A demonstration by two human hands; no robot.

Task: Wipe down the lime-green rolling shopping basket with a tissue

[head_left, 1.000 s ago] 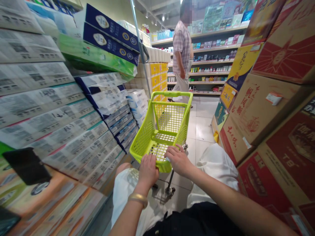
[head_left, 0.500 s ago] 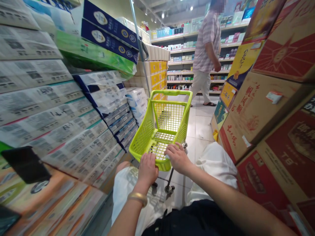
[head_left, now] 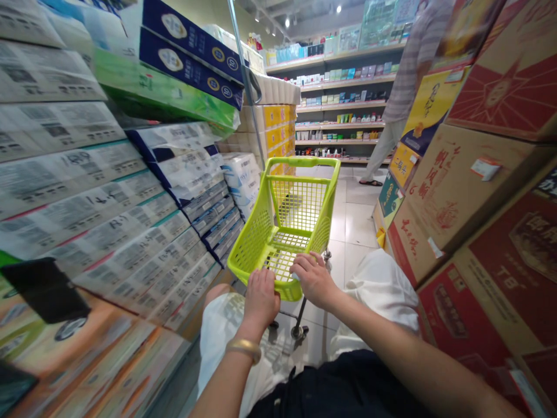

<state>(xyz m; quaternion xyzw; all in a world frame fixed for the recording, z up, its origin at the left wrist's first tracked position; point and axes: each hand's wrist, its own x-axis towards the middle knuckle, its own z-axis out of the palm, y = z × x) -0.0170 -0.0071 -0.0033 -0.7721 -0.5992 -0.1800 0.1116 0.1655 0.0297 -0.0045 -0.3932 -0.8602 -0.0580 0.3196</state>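
Observation:
A lime-green shopping cart (head_left: 322, 223) with a mesh plastic basket stands upright in front of my knees, and nothing lies in the basket. My left hand (head_left: 262, 296) is closed over the left part of its near rim, a gold bangle on the wrist. Over the right part of the same rim curls my right hand (head_left: 314, 280). Both thumbs and the undersides of the fingers are hidden. Below the basket, a metal leg and dark caster wheels (head_left: 299, 332) show on the tiled floor.
Stacked paper-wrapped packs (head_left: 108, 209) wall the left side; blue boxes (head_left: 191, 49) jut out above. Cartons (head_left: 470, 191) line the right. Ahead, shelves (head_left: 348, 103) hold small goods. A person in a plaid shirt (head_left: 411, 75) is partly hidden behind the right-hand cartons.
The person ahead has walked to the right, partly behind the cartons. My hands stay on the cart's rim, and the cart has hardly shifted in view.

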